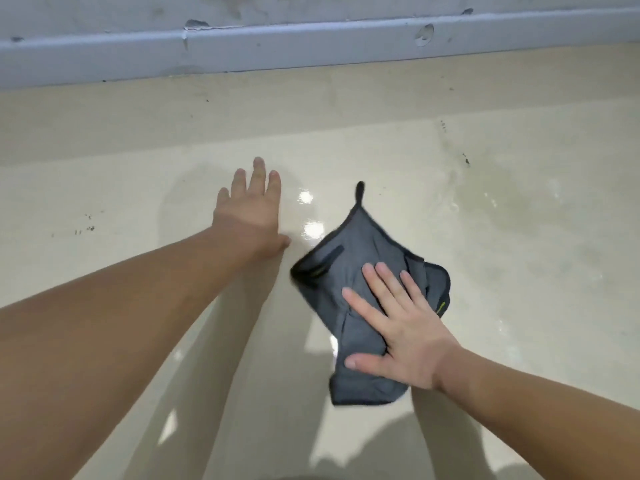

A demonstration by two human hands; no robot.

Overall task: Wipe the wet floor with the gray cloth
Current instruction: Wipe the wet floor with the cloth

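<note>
- Gray cloth [349, 271]: lies crumpled and partly folded on the floor [519, 237], at about 4 o'clock from frame centre. Dark edging runs round its border; a small hanging loop sticks out from the far corner, toward 12 o'clock. A thin yellow-green mark shows on the fold at the cloth's 3 o'clock edge.
- Right hand [405, 337]: palm down, flat on the near half of the cloth. Grip released, fingers spread and straight, pointing toward 11 o'clock; thumb out at 9 o'clock across the cloth's near fold. The hand presses on the cloth and does not clutch it.
- Left hand [247, 216]: at 10 o'clock from the cloth, just beside it and clear of the fabric. Palm down over the bare floor, fingers together and extended toward 12 o'clock, grip released and empty. Cannot tell whether the palm touches the floor or hovers just above.
- Floor: pale beige, glossy. A wet sheen with bright light spots sits between the left hand and the cloth's far corner; a wider damp patch spreads toward 2 o'clock. Small dark specks at 9 o'clock and 1 o'clock.
- Baseboard [311, 43]: gray-blue strip along the wall at 12 o'clock, chipped and dented in places, well apart from both hands.
- Both forearms bare, entering from 7 and 5 o'clock; their shadows fall on the floor beneath them.
</note>
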